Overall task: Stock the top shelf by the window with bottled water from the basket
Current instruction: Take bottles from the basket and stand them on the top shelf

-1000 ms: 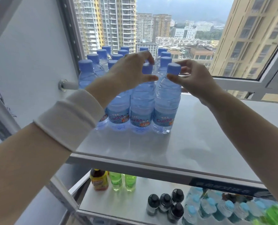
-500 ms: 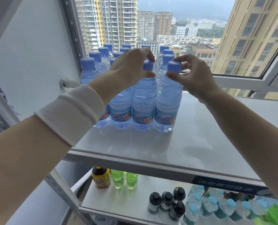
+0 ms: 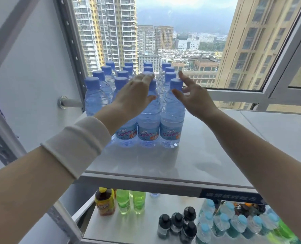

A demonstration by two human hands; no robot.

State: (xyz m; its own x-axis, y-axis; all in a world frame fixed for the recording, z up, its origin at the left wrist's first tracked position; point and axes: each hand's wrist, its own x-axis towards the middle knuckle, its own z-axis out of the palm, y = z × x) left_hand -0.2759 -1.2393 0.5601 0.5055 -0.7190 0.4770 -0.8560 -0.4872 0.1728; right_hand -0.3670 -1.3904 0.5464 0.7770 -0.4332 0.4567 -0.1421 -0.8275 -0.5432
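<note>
Several water bottles with blue caps and blue labels stand in rows on the left part of the grey top shelf [image 3: 207,155] by the window. The front right bottle [image 3: 172,120] and the one left of it [image 3: 149,124] head the nearest row. My left hand [image 3: 135,95] hovers with relaxed, spread fingers in front of the second bottle's neck. My right hand [image 3: 192,95] is open just right of the front right bottle's cap, fingers straight. Neither hand grips a bottle. The basket is out of view.
The open window frame [image 3: 278,81] rises at the back right, a white wall with a pipe stub [image 3: 65,103] at the left. The lower shelf [image 3: 137,224] holds a brown tea bottle, green bottles, black-capped bottles and several blue-capped ones.
Both hands have let go of the caps they were pinching on the two front bottles and opened their fingers. The bottles stay standing on the shelf.
</note>
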